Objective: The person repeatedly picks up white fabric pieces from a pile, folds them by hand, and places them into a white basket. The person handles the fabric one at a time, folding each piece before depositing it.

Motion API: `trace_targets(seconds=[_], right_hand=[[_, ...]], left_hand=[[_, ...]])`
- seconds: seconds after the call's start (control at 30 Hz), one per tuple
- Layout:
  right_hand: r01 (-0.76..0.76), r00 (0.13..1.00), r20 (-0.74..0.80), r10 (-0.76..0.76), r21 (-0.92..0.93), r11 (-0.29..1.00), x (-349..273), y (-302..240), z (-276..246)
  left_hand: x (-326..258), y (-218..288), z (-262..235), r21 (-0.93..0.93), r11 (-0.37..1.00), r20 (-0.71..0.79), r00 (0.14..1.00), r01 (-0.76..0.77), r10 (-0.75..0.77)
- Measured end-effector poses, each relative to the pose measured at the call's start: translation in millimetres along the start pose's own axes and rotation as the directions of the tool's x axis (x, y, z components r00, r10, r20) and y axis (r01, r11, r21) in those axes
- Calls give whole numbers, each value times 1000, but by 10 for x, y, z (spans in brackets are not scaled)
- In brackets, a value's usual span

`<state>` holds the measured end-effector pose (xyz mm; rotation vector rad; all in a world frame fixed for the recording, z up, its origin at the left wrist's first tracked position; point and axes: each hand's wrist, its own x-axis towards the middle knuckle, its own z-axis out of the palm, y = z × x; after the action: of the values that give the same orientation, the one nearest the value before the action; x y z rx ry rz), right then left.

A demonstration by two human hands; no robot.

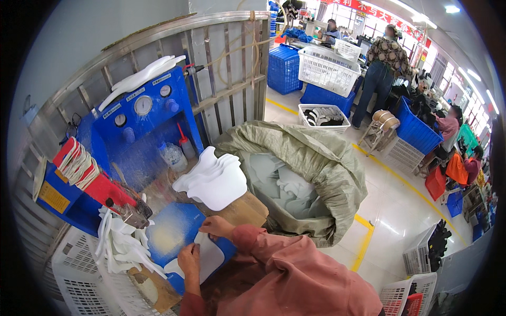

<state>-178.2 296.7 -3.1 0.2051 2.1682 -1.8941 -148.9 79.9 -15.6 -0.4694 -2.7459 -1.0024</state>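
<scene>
Low in the view, a thin white shaped piece (pixel 212 259), like a sheet of foam, lies over a blue board (pixel 171 218) dusted with pale powder. My left hand (pixel 189 262) pinches its left edge, fingers closed. At its top end, my right hand (pixel 216 227) holds it between closed fingertips. Just beyond my right hand rests a fanned stack of similar white pieces (pixel 213 181), partly on a brown board (pixel 241 211). A loose heap of white pieces (pixel 120 242) lies left of the blue board. My fingers hide part of the held piece.
A blue machine (pixel 139 126) with round gauges stands behind the board; its red-covered arm (pixel 100 184) is at left. A large green sack (pixel 337 179) of white scraps stands right. A white crate (pixel 79 279) sits lower left. Other people (pixel 382 63) work farther off.
</scene>
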Motion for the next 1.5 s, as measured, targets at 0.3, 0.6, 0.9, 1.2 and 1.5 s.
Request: trace_targets(seconds=[0.3, 0.6, 0.9, 1.2, 1.5], right_hand=[[-83, 966, 248, 72, 34, 996, 106, 115, -83], [500, 858, 28, -513, -276, 821, -188, 186, 148], [693, 719, 284, -634, -225, 685, -584, -292, -274], [520, 784, 416, -460, -36, 853, -1091, -1073, -439], [545, 759, 415, -502, 19, 839, -817, -1239, -157]], left_hand=[[-73, -47, -22, -90, 993, 7, 997, 76, -76], [-60, 11, -104, -53, 995, 60, 995, 80, -77], [76, 417, -779, 72, 977, 104, 976, -200, 192], [-128, 658, -1489, -194, 973, 614, 757, -128, 222], [-717, 153, -2400, -179, 929, 181, 918, -323, 354]])
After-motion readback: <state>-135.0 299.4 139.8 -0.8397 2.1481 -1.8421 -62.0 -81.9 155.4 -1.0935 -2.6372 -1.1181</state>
